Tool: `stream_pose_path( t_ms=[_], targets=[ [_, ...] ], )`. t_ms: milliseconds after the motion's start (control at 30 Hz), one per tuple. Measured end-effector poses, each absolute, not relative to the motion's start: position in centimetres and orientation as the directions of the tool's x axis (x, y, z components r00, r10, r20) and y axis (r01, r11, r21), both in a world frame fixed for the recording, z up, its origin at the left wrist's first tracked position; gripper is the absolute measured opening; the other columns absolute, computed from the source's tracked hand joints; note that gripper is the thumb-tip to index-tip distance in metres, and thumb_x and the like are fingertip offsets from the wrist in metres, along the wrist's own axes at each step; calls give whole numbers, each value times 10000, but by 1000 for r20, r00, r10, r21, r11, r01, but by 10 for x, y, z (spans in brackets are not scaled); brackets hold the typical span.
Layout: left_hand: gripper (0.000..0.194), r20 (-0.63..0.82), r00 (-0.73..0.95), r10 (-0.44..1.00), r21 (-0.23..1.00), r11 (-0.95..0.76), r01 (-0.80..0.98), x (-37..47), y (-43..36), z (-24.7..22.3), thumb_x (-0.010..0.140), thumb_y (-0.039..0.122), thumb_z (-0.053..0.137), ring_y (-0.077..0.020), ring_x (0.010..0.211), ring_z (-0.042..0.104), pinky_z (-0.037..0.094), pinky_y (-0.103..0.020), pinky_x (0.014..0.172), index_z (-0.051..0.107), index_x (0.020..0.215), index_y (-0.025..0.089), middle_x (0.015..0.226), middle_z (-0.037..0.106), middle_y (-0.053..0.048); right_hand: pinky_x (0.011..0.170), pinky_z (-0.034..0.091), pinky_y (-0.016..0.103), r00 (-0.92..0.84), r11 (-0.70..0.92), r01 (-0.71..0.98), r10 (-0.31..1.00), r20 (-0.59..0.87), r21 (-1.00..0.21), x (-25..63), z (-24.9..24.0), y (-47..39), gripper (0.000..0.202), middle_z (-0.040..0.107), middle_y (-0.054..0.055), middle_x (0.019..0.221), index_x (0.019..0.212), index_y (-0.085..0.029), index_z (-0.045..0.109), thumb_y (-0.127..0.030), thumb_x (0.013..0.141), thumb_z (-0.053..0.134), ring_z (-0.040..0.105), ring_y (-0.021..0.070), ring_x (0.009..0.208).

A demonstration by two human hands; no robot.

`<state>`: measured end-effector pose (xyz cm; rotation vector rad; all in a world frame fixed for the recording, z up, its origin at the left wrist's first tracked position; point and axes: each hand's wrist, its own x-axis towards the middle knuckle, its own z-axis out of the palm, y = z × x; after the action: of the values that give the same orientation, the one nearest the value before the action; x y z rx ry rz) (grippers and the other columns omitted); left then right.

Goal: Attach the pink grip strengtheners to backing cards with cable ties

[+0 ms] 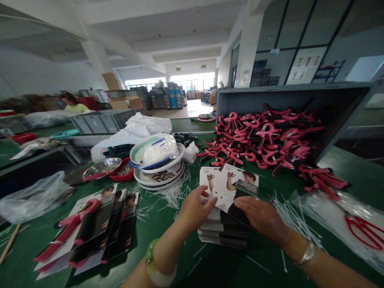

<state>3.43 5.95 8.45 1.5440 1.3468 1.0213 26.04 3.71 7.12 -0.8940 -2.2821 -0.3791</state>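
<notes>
A stack of printed backing cards point(223, 232) in white and black stands on the green table before me. The top card point(229, 192) lies turned at an angle over the others and has small punched holes. My right hand point(262, 216) grips its right lower side, fingers stretched over the face; the thumb is hidden. At the stack's left edge is my left hand point(196, 208), fingers curved and apart from the thumb, whose tip touches the card's edge. Left of the stack, several carded pink-and-black hand tools, like spring clamps or pliers point(72, 224), lie overlapped.
A grey crate point(288, 87) tipped on its side spills many pink-and-black tools point(261, 136). White cable ties point(295, 220) lie scattered. Red-handled scissors point(364, 232) rest on plastic bags. Stacked bowls point(159, 178) hold metal parts. A co-worker point(73, 104) sits far left.
</notes>
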Motion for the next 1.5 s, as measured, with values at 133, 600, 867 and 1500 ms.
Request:
stream_pose_path(
  t_ms=[133, 600, 867, 1500],
  targets=[
    [281, 29, 215, 976, 854, -136, 502, 38, 84, 88, 558, 351, 772, -150, 592, 509, 347, -235, 555, 657, 748, 180, 637, 588, -1, 762, 572, 278, -584, 735, 675, 481, 654, 63, 260, 77, 35, 339, 717, 87, 939, 965, -148, 664, -24, 844, 374, 674, 145, 867],
    [382, -193, 334, 922, 951, 260, -168, 39, 31, 118, 654, 404, 739, -85, 614, 557, 419, -189, 560, 519, 851, 162, 752, 590, 12, 823, 556, 269, -619, 806, 573, 308, 723, 147, 240, 96, 20, 279, 718, 98, 981, 987, -132, 653, -69, 877, 403, 656, 146, 964],
    [342, -130, 180, 975, 875, 199, -442, 61, 7, 97, 664, 359, 760, -114, 704, 601, 462, -210, 659, 576, 859, 147, 820, 660, -29, 837, 529, 496, -424, 545, 838, 621, 660, 25, 204, 93, -16, 365, 644, 156, 1155, 1156, -84, 573, -242, 862, 424, 614, 279, 1053],
    [371, 126, 45, 991, 811, -77, -580, 96, 54, 114, 753, 506, 629, -55, 565, 448, 399, -175, 547, 633, 865, 153, 711, 562, 17, 805, 557, 321, -67, 456, 847, 600, 797, -272, 219, 114, 12, 292, 698, 82, 1051, 1156, -199, 587, -276, 901, 467, 675, 206, 924]
  ],
)
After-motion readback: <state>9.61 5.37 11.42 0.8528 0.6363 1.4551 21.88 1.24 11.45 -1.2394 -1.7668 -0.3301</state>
